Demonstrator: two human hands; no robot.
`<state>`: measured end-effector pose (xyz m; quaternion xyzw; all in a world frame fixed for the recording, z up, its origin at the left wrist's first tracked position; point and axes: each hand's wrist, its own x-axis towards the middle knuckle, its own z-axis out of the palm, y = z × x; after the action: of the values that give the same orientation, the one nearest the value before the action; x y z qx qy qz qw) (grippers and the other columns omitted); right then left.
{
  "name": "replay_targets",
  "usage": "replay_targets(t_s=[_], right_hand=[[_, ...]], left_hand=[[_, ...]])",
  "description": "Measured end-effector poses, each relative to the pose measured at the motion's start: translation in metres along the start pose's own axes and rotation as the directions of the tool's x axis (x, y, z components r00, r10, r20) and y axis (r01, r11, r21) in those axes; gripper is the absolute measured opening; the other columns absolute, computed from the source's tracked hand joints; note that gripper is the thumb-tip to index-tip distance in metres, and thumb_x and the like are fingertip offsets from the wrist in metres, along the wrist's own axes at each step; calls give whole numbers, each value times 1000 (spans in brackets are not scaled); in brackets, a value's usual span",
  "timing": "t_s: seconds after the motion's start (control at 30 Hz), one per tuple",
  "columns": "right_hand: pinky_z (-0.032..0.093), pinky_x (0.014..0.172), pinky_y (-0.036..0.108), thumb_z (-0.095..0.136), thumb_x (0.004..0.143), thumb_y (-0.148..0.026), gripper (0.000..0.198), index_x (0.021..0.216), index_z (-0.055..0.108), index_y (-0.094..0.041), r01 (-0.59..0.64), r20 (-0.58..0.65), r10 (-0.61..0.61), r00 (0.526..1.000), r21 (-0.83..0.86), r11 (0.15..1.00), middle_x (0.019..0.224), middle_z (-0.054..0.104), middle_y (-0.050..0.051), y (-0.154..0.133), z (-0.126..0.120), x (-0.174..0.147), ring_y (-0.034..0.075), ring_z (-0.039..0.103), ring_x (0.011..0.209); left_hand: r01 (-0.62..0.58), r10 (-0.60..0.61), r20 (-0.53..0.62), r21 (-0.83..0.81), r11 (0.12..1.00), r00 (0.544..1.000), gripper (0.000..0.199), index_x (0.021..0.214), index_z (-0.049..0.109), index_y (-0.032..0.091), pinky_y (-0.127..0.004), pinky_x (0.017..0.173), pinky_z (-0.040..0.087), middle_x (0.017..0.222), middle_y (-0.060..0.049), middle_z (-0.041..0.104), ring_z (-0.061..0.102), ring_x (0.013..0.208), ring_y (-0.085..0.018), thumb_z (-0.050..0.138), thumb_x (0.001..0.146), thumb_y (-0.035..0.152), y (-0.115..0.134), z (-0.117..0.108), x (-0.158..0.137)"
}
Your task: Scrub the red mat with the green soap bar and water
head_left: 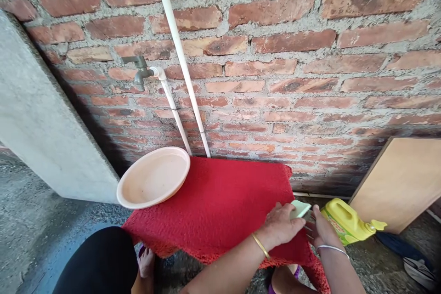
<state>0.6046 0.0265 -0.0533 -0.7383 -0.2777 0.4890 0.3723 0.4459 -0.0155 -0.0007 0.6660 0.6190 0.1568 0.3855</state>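
My left hand (280,226), with a gold bangle at its wrist, is closed on a pale green flat piece (301,210) over the right end of the red cloth. Its kind does not show clearly. Just beyond the piece is my right hand (325,229), wearing a silver bangle, thumb side up. Thin, pale streaks show between the two hands, too blurred to name. The right fingers are mostly hidden, so what they hold is unclear. Beside my right hand is a yellow jug-shaped bottle (344,218) with a handle and spout, tilted.
A pale pink oval basin (155,178) stands on the left end of the red cloth (223,197). Above it, a grey tap (140,73) juts from white pipes (179,55) along the brick wall (275,78). A grey slab (41,101) leans left, a wooden board (399,183) right.
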Motion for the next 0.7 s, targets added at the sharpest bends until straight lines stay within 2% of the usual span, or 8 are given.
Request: replay_targets(t_s=[0.1, 0.2, 0.3, 0.43, 0.5, 0.57, 0.63, 0.7], right_hand=[[55, 60, 41, 38, 91, -75, 71, 124, 64, -18, -209, 92, 201, 975, 93, 973, 77, 72, 12, -6, 1, -7, 27, 67, 60], [54, 59, 38, 43, 91, -71, 72, 137, 57, -18, -216, 119, 204, 972, 104, 971, 87, 74, 13, -11, 4, -14, 25, 66, 60], [57, 67, 39, 39, 92, -73, 76, 140, 55, -17, -183, 102, 174, 979, 86, 979, 101, 75, 17, -11, 4, -15, 27, 73, 76], [58, 81, 39, 35, 94, -68, 67, 130, 60, -17, -69, -24, 73, 997, 137, 988, 113, 73, 20, -7, -3, -6, 29, 73, 103], [58, 83, 40, 37, 92, -66, 62, 122, 62, -17, -23, -88, 39, 995, 181, 983, 111, 73, 20, -6, -6, -2, 29, 72, 105], [58, 82, 41, 40, 89, -67, 61, 115, 63, -17, 11, -128, 16, 992, 209, 978, 108, 74, 19, -6, -7, 1, 30, 73, 102], [58, 81, 42, 42, 85, -70, 60, 107, 63, -18, 47, -160, -11, 987, 227, 973, 104, 74, 17, -7, -7, 3, 30, 73, 100], [58, 81, 43, 46, 82, -71, 58, 101, 63, -19, 89, -202, -38, 979, 250, 964, 99, 74, 15, -8, -7, 4, 30, 73, 99]], left_hand=[[130, -112, -196, 85, 988, 974, 50, 139, 60, 33, -36, 100, 50, 128, -6, 66, 63, 114, -25, 54, 93, 52, -31, -30, -11], [328, -229, -376, 226, 917, 898, 52, 145, 56, 26, -39, 105, 47, 134, -12, 62, 60, 122, -28, 52, 96, 45, -62, -56, -18], [393, -253, -419, 293, 872, 872, 55, 149, 52, 21, -42, 107, 44, 141, -17, 58, 56, 128, -31, 51, 98, 40, -72, -55, -20], [263, -151, -331, 326, 908, 932, 62, 153, 48, 22, -49, 113, 39, 152, -19, 49, 48, 137, -36, 55, 96, 45, -47, -10, -21], [132, -64, -215, 319, 939, 975, 67, 155, 45, 22, -52, 117, 36, 156, -20, 45, 45, 140, -38, 56, 94, 49, -28, 17, -25], [-1, 26, -84, 284, 959, 996, 69, 153, 47, 23, -53, 118, 35, 157, -19, 45, 44, 141, -38, 56, 92, 55, -12, 36, -32], [-75, 80, -11, 246, 966, 997, 66, 147, 53, 26, -51, 116, 37, 153, -16, 49, 48, 137, -36, 54, 91, 59, -3, 39, -37], [-60, 71, -37, 242, 968, 997, 60, 142, 58, 28, -49, 113, 40, 148, -13, 53, 51, 133, -34, 53, 91, 60, -4, 29, -38]])
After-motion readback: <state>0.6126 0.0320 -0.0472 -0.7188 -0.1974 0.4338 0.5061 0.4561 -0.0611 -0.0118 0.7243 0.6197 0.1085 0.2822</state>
